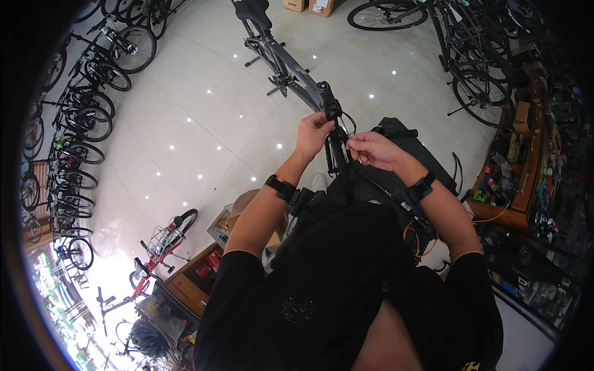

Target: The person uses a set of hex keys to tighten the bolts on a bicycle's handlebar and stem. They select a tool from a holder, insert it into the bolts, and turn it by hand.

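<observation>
A dark grey bicycle (pixel 296 73) stands in front of me, its saddle at the far end and its front end close to my chest. My left hand (pixel 314 133) is closed at the left of the front end, thumb and fingertips pinched against the black parts there. What they grip is hidden. To the right of the front end, my right hand (pixel 376 150) pinches something thin and light, too small to name. A black cable (pixel 351 119) loops between the two hands. Black straps with small devices sit on both forearms.
A dark flat-topped stand (pixel 399 145) is just right of my right hand. Rows of bicycles (pixel 93 123) line the left side, and more bicycles (pixel 455 55) stand at the far right. A wooden workbench (pixel 523 167) with tools and parts is on the right. Cardboard boxes (pixel 320 6) lie far ahead.
</observation>
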Tool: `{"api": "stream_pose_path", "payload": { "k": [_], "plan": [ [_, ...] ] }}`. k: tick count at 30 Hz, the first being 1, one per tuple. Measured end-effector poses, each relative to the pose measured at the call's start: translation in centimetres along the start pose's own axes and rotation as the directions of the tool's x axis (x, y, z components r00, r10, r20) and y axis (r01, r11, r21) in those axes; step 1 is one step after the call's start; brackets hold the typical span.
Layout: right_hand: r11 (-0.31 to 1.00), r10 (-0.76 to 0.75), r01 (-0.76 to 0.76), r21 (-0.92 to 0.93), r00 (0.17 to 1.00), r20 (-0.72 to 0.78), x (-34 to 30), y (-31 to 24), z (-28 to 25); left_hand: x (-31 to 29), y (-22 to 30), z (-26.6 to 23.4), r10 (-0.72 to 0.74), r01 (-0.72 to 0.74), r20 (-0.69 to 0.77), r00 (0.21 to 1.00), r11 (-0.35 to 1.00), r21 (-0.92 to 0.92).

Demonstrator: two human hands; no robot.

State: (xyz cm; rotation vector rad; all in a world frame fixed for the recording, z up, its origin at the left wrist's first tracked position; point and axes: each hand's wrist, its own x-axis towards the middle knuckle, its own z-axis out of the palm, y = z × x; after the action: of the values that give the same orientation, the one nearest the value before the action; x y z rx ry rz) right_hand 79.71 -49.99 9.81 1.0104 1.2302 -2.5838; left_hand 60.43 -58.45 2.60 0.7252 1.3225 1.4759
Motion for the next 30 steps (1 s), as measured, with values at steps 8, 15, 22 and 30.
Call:
{"api": "stream_pose_path", "payload": {
  "k": [8, 15, 22, 30],
  "plan": [
    [0.998, 0.047, -0.048, 0.051, 0.999, 0.011, 1.1, 0.9, -0.3, -0.5, 0.7, 0.2, 0.012, -0.01, -0.03, 0.999, 0.998, 0.068],
    [0.998, -0.06, 0.06, -0.01, 0.995, -0.075, 0.7, 0.9, 1.7, -1.6, 1.4, 0.4, -0.188, 0.208, -0.164, 0.968, 0.971, 0.116],
    [0.96, -0.173, 0.136, -0.245, 0.975, -0.137, 0.1, 0.6, 1.8, -1.9, 2.8, 2.4, -0.466, 0.488, 0.179, 0.867, 0.866, -0.108],
    [0.782, -0.024, -0.035, -0.622, 0.996, -0.085, -3.6, -0.9, 2.2, -1.3, 2.0, 3.3, -0.513, 0.512, 0.043, 0.857, 0.842, -0.172]
  ]
}}
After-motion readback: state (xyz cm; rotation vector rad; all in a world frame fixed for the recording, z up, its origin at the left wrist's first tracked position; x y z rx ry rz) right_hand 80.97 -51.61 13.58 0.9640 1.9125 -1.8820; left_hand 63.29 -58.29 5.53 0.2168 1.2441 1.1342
